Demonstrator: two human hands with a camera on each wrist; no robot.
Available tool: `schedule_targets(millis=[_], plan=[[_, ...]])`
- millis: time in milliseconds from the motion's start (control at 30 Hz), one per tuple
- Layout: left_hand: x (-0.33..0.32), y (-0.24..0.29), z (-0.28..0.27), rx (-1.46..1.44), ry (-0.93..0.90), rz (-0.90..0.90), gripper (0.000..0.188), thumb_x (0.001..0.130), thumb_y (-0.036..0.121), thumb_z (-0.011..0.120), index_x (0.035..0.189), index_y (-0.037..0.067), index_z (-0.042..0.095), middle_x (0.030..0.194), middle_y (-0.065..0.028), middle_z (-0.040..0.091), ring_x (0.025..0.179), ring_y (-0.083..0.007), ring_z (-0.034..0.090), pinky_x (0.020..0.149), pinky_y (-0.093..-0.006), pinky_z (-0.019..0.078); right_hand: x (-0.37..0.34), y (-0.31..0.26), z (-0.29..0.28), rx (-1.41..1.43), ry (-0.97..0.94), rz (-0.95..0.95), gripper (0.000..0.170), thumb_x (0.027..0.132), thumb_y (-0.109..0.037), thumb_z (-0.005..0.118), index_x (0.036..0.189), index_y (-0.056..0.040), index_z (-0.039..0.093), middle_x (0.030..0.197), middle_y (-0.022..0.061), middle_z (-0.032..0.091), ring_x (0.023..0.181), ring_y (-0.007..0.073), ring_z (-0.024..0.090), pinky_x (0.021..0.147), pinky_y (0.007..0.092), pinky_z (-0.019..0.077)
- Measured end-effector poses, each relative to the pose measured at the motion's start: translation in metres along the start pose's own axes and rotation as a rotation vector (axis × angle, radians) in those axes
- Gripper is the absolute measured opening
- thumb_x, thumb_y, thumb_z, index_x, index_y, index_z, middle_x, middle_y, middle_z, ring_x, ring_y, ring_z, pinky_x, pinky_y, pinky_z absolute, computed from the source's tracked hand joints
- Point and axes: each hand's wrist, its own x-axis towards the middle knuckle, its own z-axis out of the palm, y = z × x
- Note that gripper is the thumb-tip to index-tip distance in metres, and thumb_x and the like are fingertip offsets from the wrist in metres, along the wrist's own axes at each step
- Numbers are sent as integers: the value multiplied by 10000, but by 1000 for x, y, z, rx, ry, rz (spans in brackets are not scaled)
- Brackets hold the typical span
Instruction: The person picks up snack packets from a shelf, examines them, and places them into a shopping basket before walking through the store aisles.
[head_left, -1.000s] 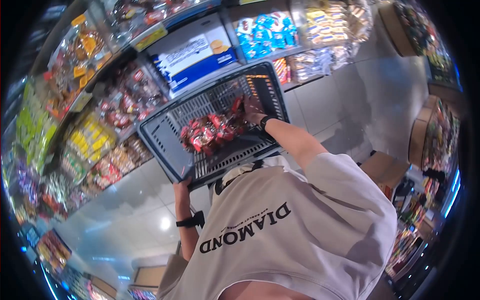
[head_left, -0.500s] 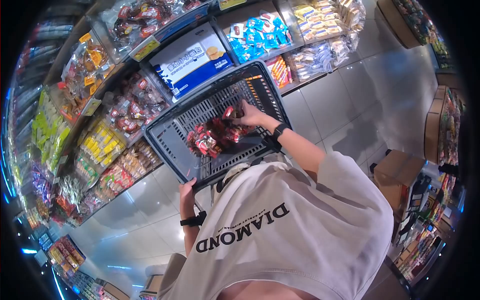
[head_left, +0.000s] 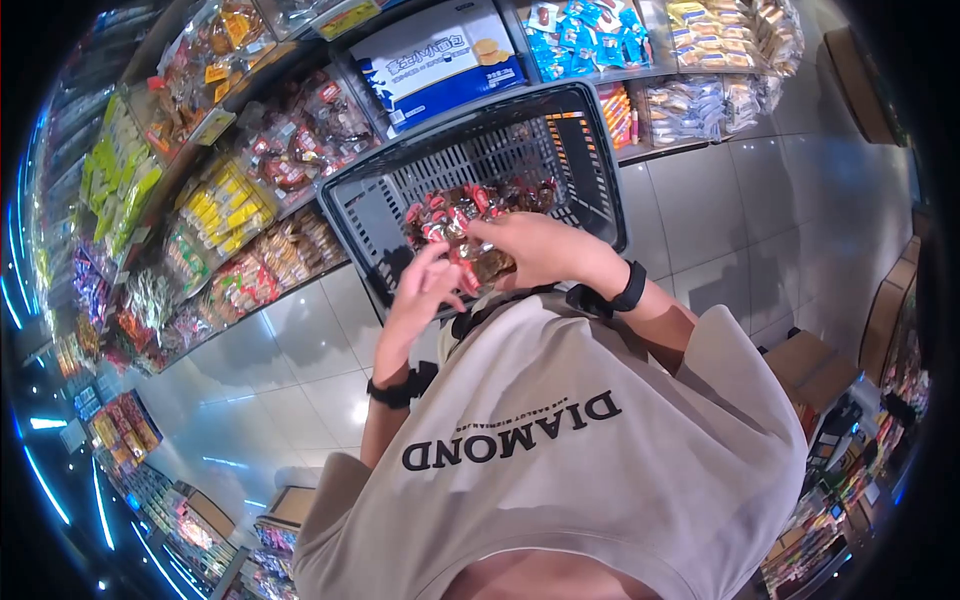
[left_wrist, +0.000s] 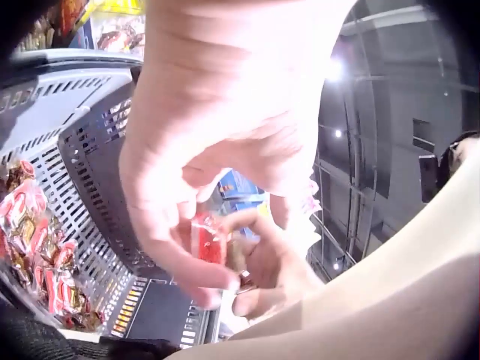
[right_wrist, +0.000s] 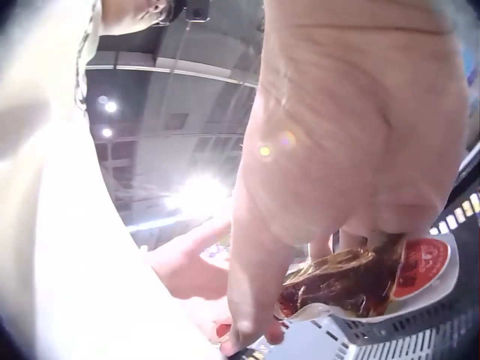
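Basket: a grey slatted basket [head_left: 365,222] stands in front of the person, its far rim towards the shelf display.
Packet heap: shiny red-and-brown packets [head_left: 450,205] lie together inside the basket, on its slatted part.
Right hand: the right hand [head_left: 545,250] is over the near side of the basket, its grip pinching a packet; the fingers are bent behind it.
Held packet: in the right wrist view the brown packet [right_wrist: 341,285] with a red label sits above the basket's slatted wall, under the right hand.
Left hand: the left hand [head_left: 420,295] is over the basket's near edge, facing the right hand, fingers bent and partly spread; whether its grip pinches or only touches, I cannot tell.
Red wrapper: in the left wrist view a red wrapper [left_wrist: 208,241] shows between the two hands, above the basket; whether it belongs to the held packet is unclear.
Shirt: a pale shirt [head_left: 530,500] lettered DIAMOND, on the near side of the basket.
Carton: a white-and-blue carton [head_left: 435,65] lies just beyond the basket's far rim.
Blue packets: blue packets [head_left: 590,40] sit in a bin beyond the basket, beside the carton.
Yellow packets: yellow packets [head_left: 228,203] fill a bin left of the basket.
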Motion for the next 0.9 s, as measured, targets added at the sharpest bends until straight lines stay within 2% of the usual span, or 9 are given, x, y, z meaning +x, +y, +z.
schedule_targets(millis=[33,133,200,267,367,500,633,733,900], plan=[[4,6,4,27,-126,-93,356,950,152,683,1237,-10,548,954,-102,675,791,-175,691,589,-286,548,6,-6,4,6,10,-60,580,689,-162,826,1167,-30,525,917,205,664,921,429,644,775,494,507],[9,7,4,81,-232,-36,327,918,119,715,1182,10,557,851,-116,694,655,-170,688,506,-246,508,7,-15,2,3,110,-231,579,658,-169,855,1136,-22,563,954,187,659,925,418,635,762,490,513],[3,13,-2,5,-133,20,252,917,95,701,1046,37,493,816,-160,693,573,-171,667,437,-216,474,9,-15,-13,90,375,-320,575,661,-181,870,1127,-23,575,983,148,649,895,340,641,770,421,517],[3,13,-8,-84,-85,168,345,902,126,735,940,83,396,833,-200,699,572,-186,675,401,-207,456,5,-4,-22,434,315,0,521,755,-214,866,1121,-7,559,998,61,645,877,148,632,730,304,520],[4,24,4,-143,-56,266,358,892,109,745,944,80,392,840,-207,700,608,-207,692,402,-223,465,5,0,-23,1045,81,208,306,935,-99,698,1183,-12,541,1039,101,674,878,130,658,736,276,584],[6,24,10,-50,63,288,314,913,104,729,913,63,418,835,-217,705,578,-214,689,420,-259,497,8,0,-17,1019,147,159,168,943,-59,672,1074,-2,583,916,59,696,776,107,657,687,264,570],[3,25,10,-17,130,129,315,913,131,737,923,48,433,789,-224,702,512,-205,667,399,-272,500,17,-7,-11,843,331,241,169,932,-34,674,1070,-6,580,905,56,697,767,99,651,673,240,542],[5,18,14,-80,168,227,310,917,141,734,933,40,442,790,-235,702,487,-198,655,389,-267,490,24,-8,-1,935,428,198,285,907,-2,690,1152,-13,545,912,56,695,814,96,650,738,255,524],[2,23,17,-105,137,220,310,932,168,718,944,47,434,787,-236,700,476,-197,647,375,-257,468,23,-8,-1,969,315,187,323,911,12,669,1201,1,528,922,70,703,844,102,661,744,265,525]])
